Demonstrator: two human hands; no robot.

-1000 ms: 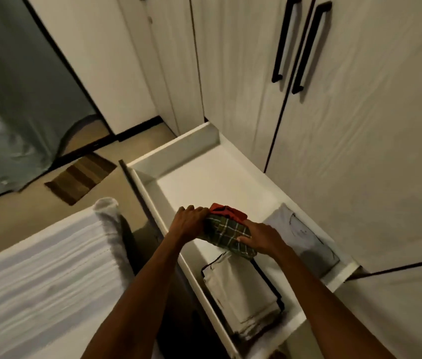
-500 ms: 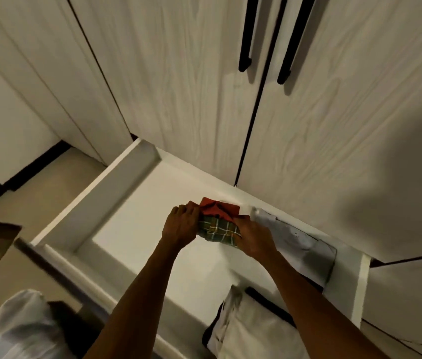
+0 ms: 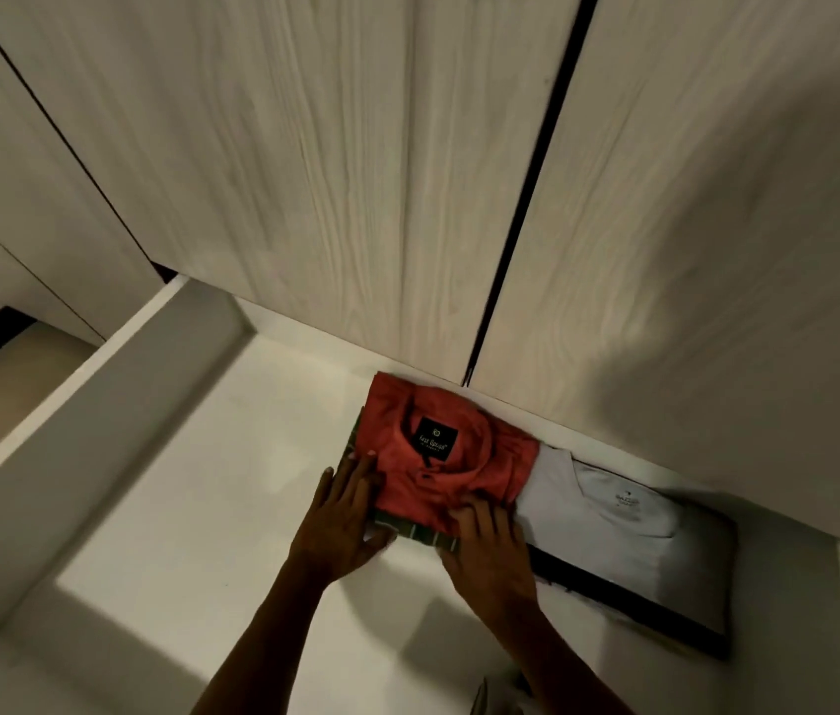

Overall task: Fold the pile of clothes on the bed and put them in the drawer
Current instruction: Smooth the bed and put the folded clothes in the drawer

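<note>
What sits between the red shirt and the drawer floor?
In the head view, a folded green checked garment lies under the red shirt, peeking out at its near edge, on the drawer floor.

Labels readable in the open drawer: 2 garment tags, both blurred.
Black neck label inside collar of folded red shirt: small round logo over 1 line of pale script, approx. "first option", not certain. Grey tee: small dark neck print, illegible.
</note>
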